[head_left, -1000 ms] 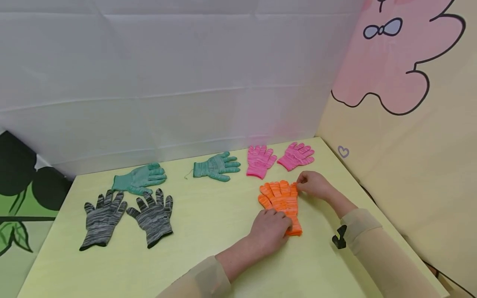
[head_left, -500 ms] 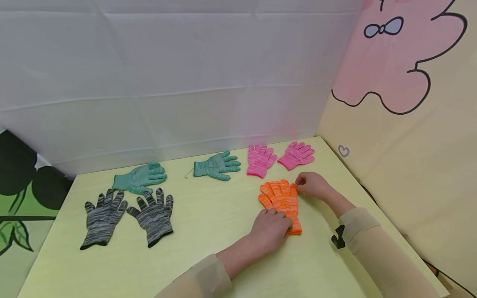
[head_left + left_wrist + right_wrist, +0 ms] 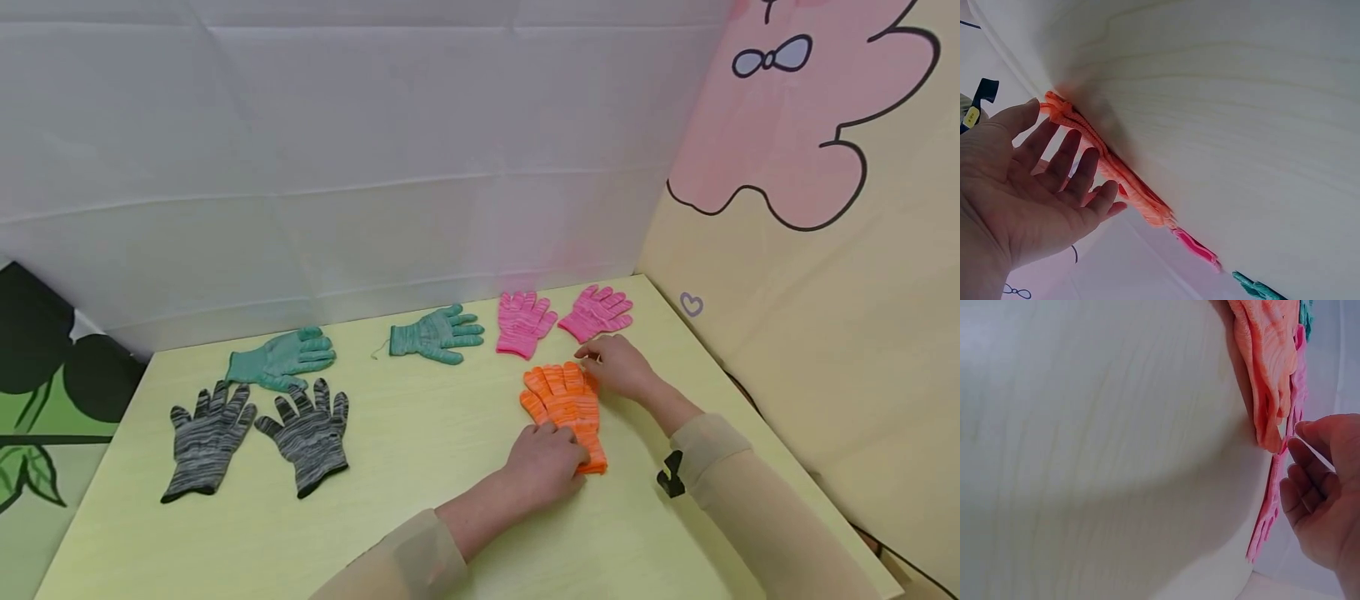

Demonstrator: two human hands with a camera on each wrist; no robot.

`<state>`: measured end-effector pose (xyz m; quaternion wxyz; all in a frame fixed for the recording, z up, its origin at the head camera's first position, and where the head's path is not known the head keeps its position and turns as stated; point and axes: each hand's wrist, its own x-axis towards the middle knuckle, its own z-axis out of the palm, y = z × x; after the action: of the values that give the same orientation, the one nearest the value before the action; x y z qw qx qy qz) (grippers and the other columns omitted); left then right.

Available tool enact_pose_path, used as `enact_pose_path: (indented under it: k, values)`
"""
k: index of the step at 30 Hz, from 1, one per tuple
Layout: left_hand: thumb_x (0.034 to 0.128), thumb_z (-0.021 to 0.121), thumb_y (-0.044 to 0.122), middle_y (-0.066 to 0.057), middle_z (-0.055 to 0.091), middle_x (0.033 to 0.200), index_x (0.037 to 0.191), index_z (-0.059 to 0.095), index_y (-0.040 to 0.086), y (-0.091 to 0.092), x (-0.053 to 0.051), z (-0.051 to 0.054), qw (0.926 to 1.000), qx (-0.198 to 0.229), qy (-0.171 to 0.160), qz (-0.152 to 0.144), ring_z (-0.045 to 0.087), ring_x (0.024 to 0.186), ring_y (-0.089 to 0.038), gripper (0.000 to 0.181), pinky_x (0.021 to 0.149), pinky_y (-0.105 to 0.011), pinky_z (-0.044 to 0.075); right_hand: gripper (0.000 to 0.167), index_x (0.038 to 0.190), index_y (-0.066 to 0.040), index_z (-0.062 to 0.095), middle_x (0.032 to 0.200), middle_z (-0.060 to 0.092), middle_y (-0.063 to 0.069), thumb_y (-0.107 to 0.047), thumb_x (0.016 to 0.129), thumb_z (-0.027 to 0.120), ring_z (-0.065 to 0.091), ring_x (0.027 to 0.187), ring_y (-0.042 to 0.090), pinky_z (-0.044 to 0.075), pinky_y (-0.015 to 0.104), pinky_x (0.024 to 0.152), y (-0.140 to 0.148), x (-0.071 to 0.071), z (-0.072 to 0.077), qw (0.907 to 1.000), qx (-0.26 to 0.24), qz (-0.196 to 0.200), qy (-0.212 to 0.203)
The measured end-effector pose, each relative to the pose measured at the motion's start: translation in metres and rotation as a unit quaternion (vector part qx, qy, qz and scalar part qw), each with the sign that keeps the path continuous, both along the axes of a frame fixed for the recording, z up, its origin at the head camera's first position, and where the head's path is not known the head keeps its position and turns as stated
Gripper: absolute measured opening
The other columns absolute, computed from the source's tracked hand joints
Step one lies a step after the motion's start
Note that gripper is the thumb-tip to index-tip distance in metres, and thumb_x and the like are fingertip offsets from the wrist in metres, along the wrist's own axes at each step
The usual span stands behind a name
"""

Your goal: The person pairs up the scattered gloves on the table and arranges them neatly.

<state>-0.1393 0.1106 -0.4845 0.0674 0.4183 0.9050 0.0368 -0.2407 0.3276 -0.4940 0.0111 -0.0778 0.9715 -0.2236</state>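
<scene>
Item under inspection: knitted orange glove (image 3: 573, 408), lying on the bench (image 3: 420, 467) right of centre in the head frame, fingers toward the top, cuff (image 3: 597, 464) toward the bottom. The wrist views show layers; whether this is one glove or a stacked pair cannot be determined.

Left hand (image 3: 543, 462): at the cuff; its grip appears to pinch the cuff's edge between thumb and forefinger. Right hand (image 3: 621, 365): beside the glove's fingertips; its grip is loosely spread, nothing seen between thumb and forefinger.

Assessment: the step in hand appears to be straightening the glove's fingers. The cuff should be held firm against the bench and each finger drawn out singly, with light tension; a hard tug would likely drag the cuff askew. The right knuckles should clear the pink gloves (image 3: 522, 325) just above.

Containers: none observed. Pink gloves, green gloves (image 3: 281, 360) and black-and-gray gloves (image 3: 206, 442) rest directly on the bench.
</scene>
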Motion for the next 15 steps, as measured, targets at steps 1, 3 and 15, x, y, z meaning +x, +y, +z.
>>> enact_pose_path:
  k: [1, 3, 15]
  values:
    - [0.0952, 0.073, 0.039, 0.008, 0.054, 0.088, 0.106, 0.078, 0.034, 0.0, 0.0, 0.0, 1.0, -0.002, 0.0, -0.001, 0.049, 0.086, -0.015, 0.013, 0.077, -0.033, 0.043, 0.024, 0.116, -0.005, 0.076, 0.106, 0.072, 0.009, -0.014, 0.1, 0.061, 0.061, 0.098, 0.028, 0.052, 0.048, 0.089, -0.002, -0.002, 0.0, 1.0, 0.002, 0.001, -0.005]
    - [0.0955, 0.072, 0.039, 0.009, 0.053, 0.089, 0.107, 0.078, 0.035, -0.001, 0.001, 0.0, 1.0, -0.005, 0.0, -0.002, 0.048, 0.087, -0.014, 0.014, 0.078, -0.033, 0.043, 0.024, 0.117, -0.005, 0.076, 0.105, 0.071, 0.008, -0.017, 0.1, 0.063, 0.06, 0.097, 0.028, 0.051, 0.047, 0.089, -0.006, -0.005, -0.002, 0.9998, 0.006, -0.002, -0.016]
    - [0.0968, 0.07, 0.043, 0.009, 0.052, 0.093, 0.113, 0.078, 0.039, -0.003, 0.001, 0.001, 0.9998, -0.011, -0.015, 0.001, 0.047, 0.088, -0.014, 0.019, 0.081, -0.034, 0.043, 0.012, 0.099, -0.009, 0.075, 0.094, 0.07, 0.005, -0.015, 0.096, 0.066, 0.06, 0.087, 0.025, 0.053, 0.043, 0.082, -0.014, -0.01, 0.001, 0.998, -0.053, -0.023, -0.024]
